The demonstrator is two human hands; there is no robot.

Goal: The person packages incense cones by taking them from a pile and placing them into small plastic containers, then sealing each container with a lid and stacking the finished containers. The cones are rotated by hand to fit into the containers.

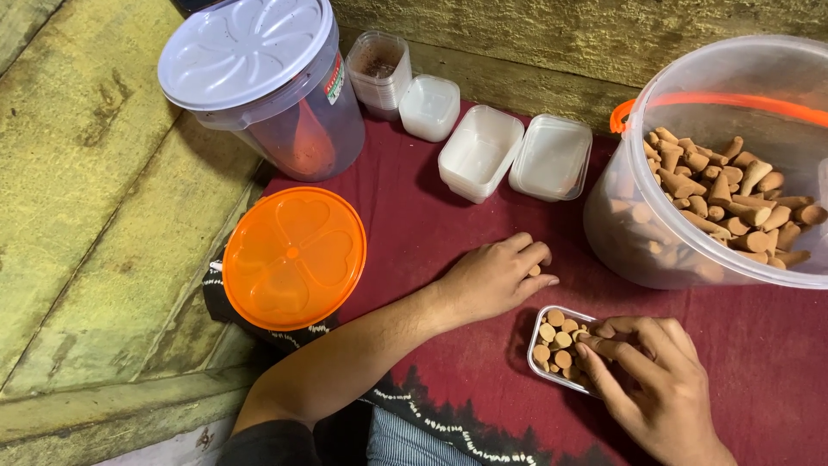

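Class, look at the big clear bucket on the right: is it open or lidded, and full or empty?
Open and partly filled. The bucket has no lid on its rim, and brown cones are heaped inside, well below the rim.

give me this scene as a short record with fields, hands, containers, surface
left hand: curled loosely on the red cloth, a brown cone piece tucked at its fingertips
right hand: fingers in the small clear box, arranging brown cones upright
small clear box: partly filled, round bases facing up
big clear tub: orange handle, open, loose brown cones inside
orange lid: lying flat at the left
lidded jar: closed, pale lid
empty boxes: stacked by the wall, with lids beside them
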